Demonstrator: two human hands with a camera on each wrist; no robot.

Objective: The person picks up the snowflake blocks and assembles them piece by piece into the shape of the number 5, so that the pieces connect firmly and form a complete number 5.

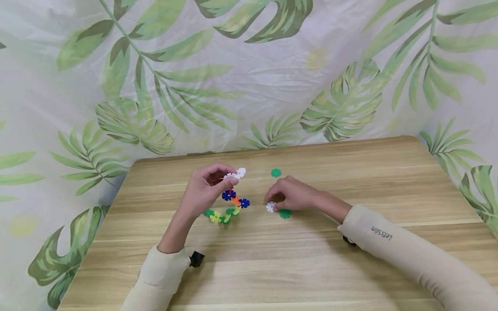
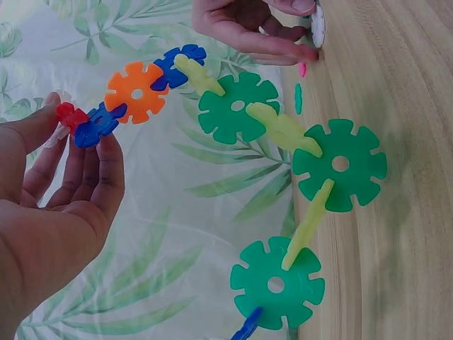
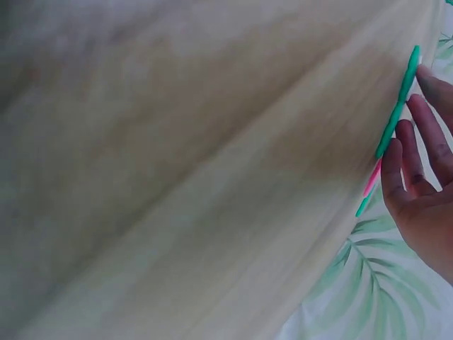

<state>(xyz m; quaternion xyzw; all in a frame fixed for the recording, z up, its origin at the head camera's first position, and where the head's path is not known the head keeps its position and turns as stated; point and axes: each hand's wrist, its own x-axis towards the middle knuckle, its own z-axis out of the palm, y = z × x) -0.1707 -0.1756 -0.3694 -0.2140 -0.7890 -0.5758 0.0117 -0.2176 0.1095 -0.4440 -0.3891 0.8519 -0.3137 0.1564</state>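
L fingers pinch multicol disc chain, R fingers pinch wht disc nr grn disc.

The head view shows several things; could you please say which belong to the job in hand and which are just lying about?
In the job, it seems:
disc chain, held by the left hand
white disc, at the right hand

Lying about:
green disc beside the right hand, perhaps a spare
far green disc, likewise

Your left grip is raised, thumb and fingertips pinching, with the left forearm angled up and inward. Your right grip sits lower, palm down, fingers bent and thumb opposing, its forearm slanting in from your right.
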